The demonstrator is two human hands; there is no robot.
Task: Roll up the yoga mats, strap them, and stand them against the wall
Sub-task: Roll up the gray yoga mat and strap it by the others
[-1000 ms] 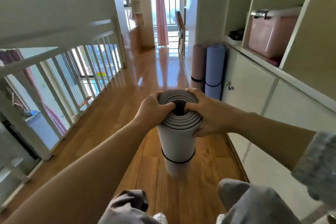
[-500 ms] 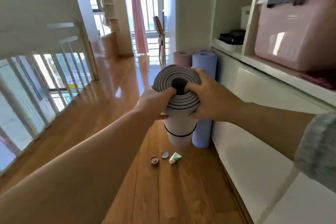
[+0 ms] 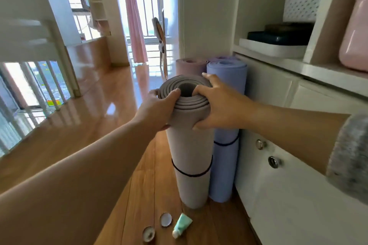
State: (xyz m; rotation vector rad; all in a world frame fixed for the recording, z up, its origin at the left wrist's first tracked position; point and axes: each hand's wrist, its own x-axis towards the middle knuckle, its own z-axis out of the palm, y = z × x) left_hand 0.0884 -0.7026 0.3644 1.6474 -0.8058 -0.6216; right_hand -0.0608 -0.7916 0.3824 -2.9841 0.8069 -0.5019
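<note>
1. While you look down along both bare forearms, the grey rolled foam yoga mat (image 3: 191, 149) stands upright in front of you, gripped at its top end by both hands.
2. Your left hand (image 3: 157, 109) clasps the near-left side of the roll. Its fingers (image 3: 171, 95) are curled round the outer layers, with the thumb laid over the spiral rim.
3. Your right hand (image 3: 217, 105) holds the right side. Its fingers (image 3: 211, 79) are spread: one reaches over the far rim, one hooks into the hollow core, and the thumb presses on the outer wall below.
4. A thin black strap (image 3: 191, 174) circles the grey mat on its lower half.
5. The mat's lower end is down at the glossy wooden floor (image 3: 89, 135); you cannot tell whether it bears on the boards.
6. Just beside it on the right, a lavender-blue rolled mat (image 3: 225, 175) stands against the white cabinet (image 3: 288, 195), with a dark band (image 3: 226, 143) of its own.
7. A dusty-pink rolled mat (image 3: 189, 66) stands behind, by the wall corner.
8. On the floor near the grey mat's base lie a mint-green squeeze tube (image 3: 182, 225) and two small round lids (image 3: 165, 219).
</note>
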